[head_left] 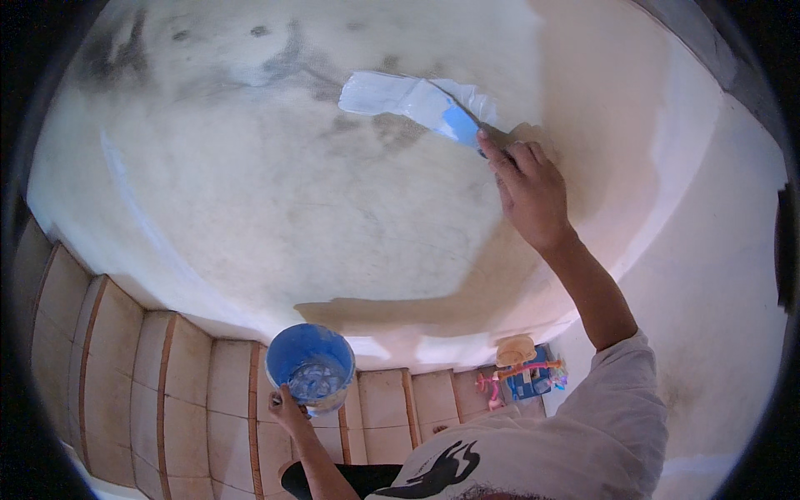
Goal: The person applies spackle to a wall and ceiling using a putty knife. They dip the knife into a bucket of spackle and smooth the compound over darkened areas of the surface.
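My right hand [525, 183] grips a wide putty knife [454, 108] against the wall [225, 192], over a wet patch of white paste [375, 92]; the blade shows some blue. Dark smudges mark the wall above and around the patch. My left hand [290, 408] is closed on a blue bucket [312, 346] at its near side, low in the view, with some pale paste inside.
A tiled staircase [150, 367] runs along the foot of the wall below me. At the lower right stand a tan container [514, 350], a blue item [525, 382] and a pink toy-like object [496, 387]. Another wall [717, 292] curves along the right.
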